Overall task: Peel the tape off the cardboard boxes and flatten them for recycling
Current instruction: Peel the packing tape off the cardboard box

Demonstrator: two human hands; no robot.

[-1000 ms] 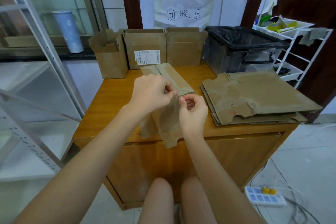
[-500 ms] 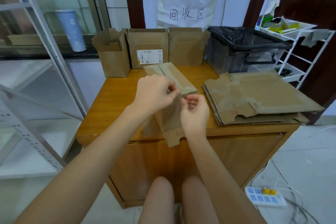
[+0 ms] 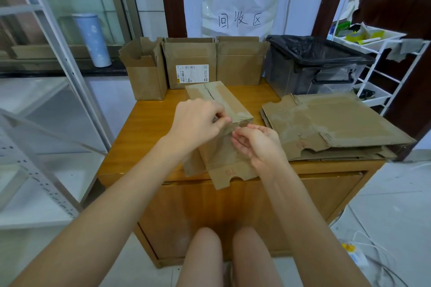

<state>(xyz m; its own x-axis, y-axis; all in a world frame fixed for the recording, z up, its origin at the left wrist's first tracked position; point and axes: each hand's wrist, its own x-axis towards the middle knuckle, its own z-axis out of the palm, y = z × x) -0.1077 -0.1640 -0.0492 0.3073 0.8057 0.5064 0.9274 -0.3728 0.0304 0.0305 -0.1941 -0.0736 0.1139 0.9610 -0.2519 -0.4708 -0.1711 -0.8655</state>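
Observation:
A brown cardboard box (image 3: 219, 102) lies on its side in the middle of the wooden cabinet top (image 3: 149, 123), its open flaps hanging over the front edge. Clear tape runs along its top seam. My left hand (image 3: 198, 121) pinches at the box's near top corner. My right hand (image 3: 258, 144) is just right of it, fingers curled, pinching a thin strip of clear tape at the same corner. A stack of flattened boxes (image 3: 331, 123) lies to the right.
Three upright open boxes (image 3: 191, 65) stand in a row at the back. A bin lined with a black bag (image 3: 312, 65) sits at the back right, a white wire rack (image 3: 377, 58) beyond it. A metal shelf frame (image 3: 58, 91) stands left. A power strip (image 3: 354, 254) lies on the floor.
My right hand has drawn slightly right and down from the box corner, opening a small gap from my left hand. The box stays put.

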